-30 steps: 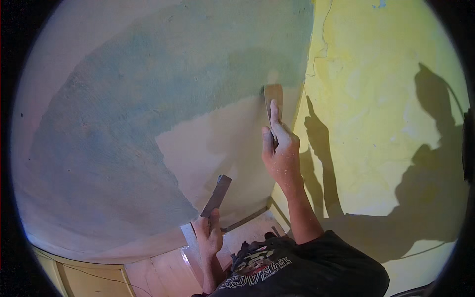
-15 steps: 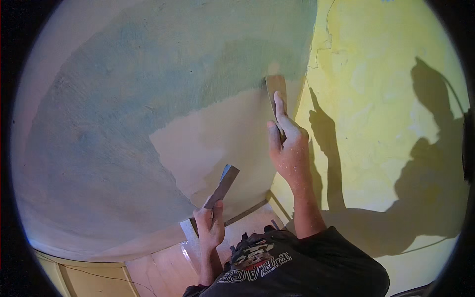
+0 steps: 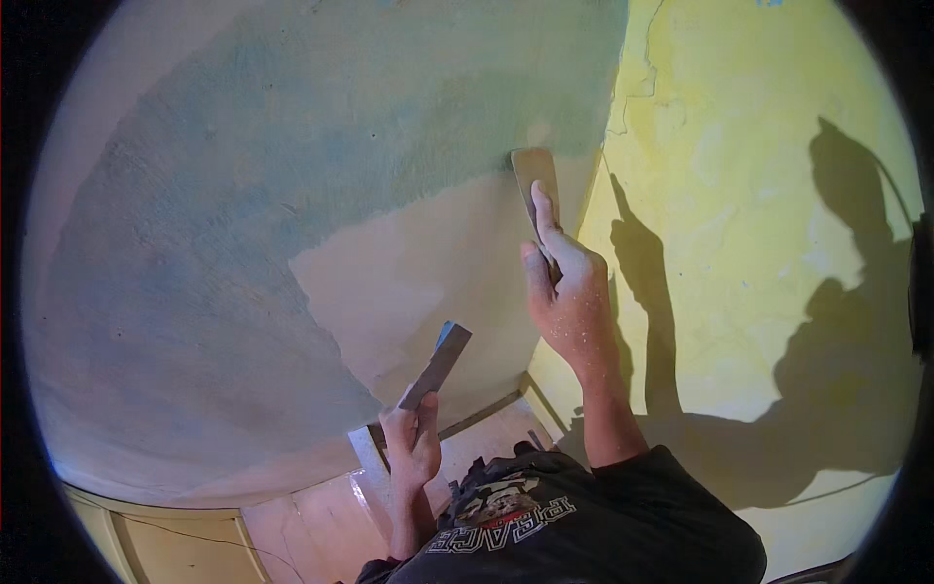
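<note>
My right hand (image 3: 569, 282) grips a putty knife (image 3: 536, 173), its index finger stretched along the blade. The blade lies against the wall close to the corner, at the upper edge of a smooth pinkish-beige patch (image 3: 399, 263). Above and left of that patch the wall (image 3: 243, 146) is rough grey-green. Lower down, my left hand (image 3: 413, 446) is closed round a second flat blade, seemingly another putty knife (image 3: 436, 365), with a blue strip at its top edge. It tilts up to the right, in front of the patch. Both handles are hidden by my fingers.
A yellow wall (image 3: 730, 243) with a crack near the corner rises on the right, bearing my shadow. Below are a pinkish floor (image 3: 311, 530), a pale strip (image 3: 368, 453) beside my left wrist and a yellowish panel (image 3: 185, 550) with a thin dark wire.
The putty knife in my right hand has shifted slightly left along the wall, its blade tilting more to the left. My left hand and its blade have barely moved.
</note>
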Demonstrator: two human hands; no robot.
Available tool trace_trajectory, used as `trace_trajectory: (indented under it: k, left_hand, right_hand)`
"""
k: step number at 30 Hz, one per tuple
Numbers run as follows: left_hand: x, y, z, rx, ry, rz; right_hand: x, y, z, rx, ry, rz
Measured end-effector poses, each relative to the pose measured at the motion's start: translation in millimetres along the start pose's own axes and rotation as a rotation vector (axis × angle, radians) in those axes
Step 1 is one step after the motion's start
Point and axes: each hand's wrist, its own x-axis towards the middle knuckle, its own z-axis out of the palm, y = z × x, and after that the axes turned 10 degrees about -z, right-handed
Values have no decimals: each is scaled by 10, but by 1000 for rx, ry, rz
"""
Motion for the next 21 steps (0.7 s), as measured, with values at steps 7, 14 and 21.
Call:
trace_trajectory:
  k: [7,14,21]
  left_hand:
    - [-22,75,-1,41,-20,-3]
    - [-60,-43,45,-62,16,-6]
    - [-100,72,-21,96,31,-167]
  right_hand:
    - [-3,20,-11,-57,-27,25]
    - [-59,138,47,-61,-46,-9]
    - [2,181,-4,-44,-15,-42]
